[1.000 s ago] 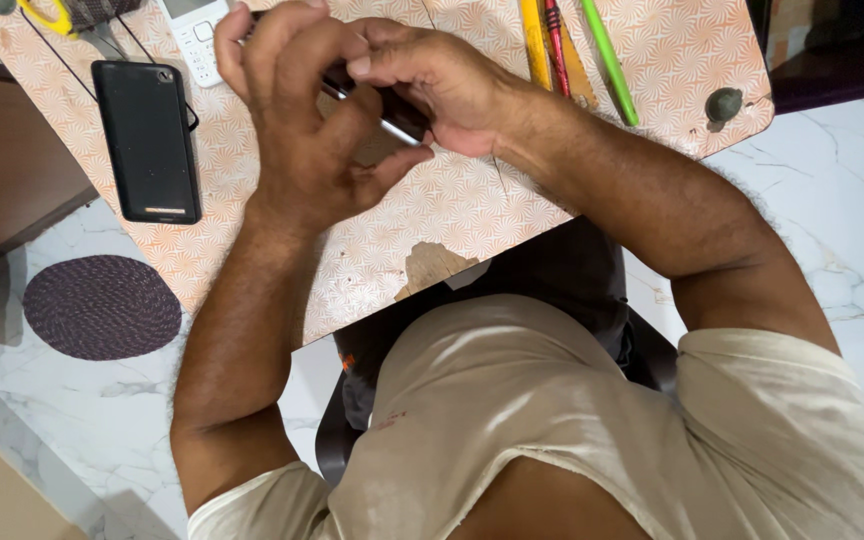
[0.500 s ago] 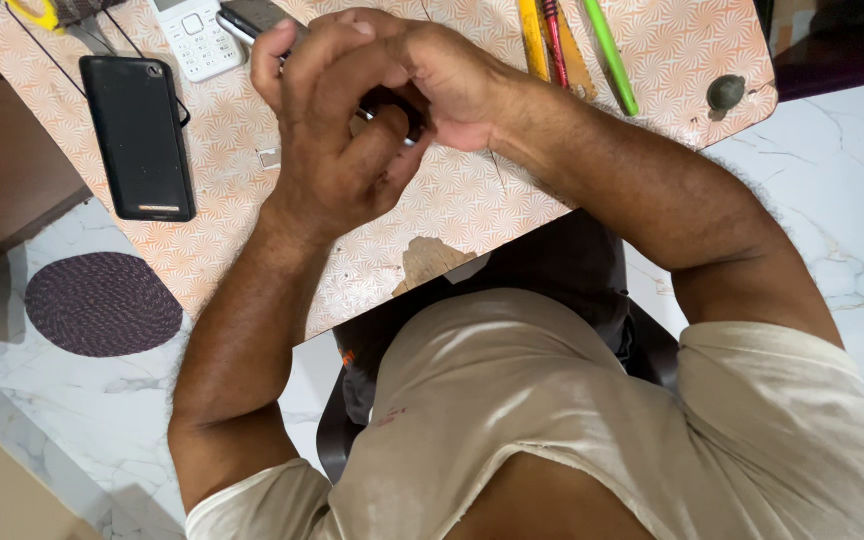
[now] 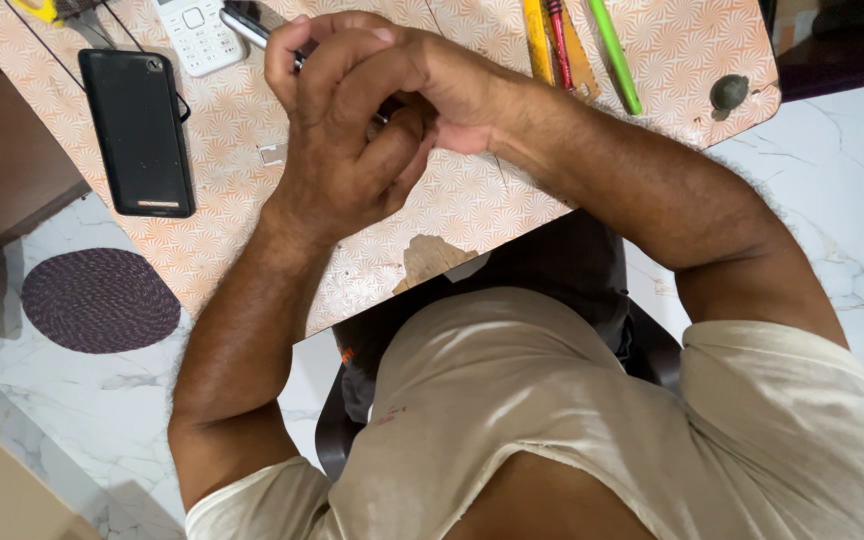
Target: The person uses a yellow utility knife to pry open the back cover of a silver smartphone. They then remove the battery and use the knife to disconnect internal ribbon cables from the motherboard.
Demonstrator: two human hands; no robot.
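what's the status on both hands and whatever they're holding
Left hand and right hand clasped together on a small dark object, mostly hidden. Black phone lies apart, nothing blocking.

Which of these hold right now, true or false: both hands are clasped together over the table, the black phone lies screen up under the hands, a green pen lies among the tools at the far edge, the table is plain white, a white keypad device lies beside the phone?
1. Left hand and right hand are clasped together over the table. True.
2. The black phone is under the hands. False: it lies apart, off to the left hand's side.
3. A green pen lies at the far edge. True.
4. The table is plain white. False: orange patterned.
5. A white keypad device lies beside the phone. True.
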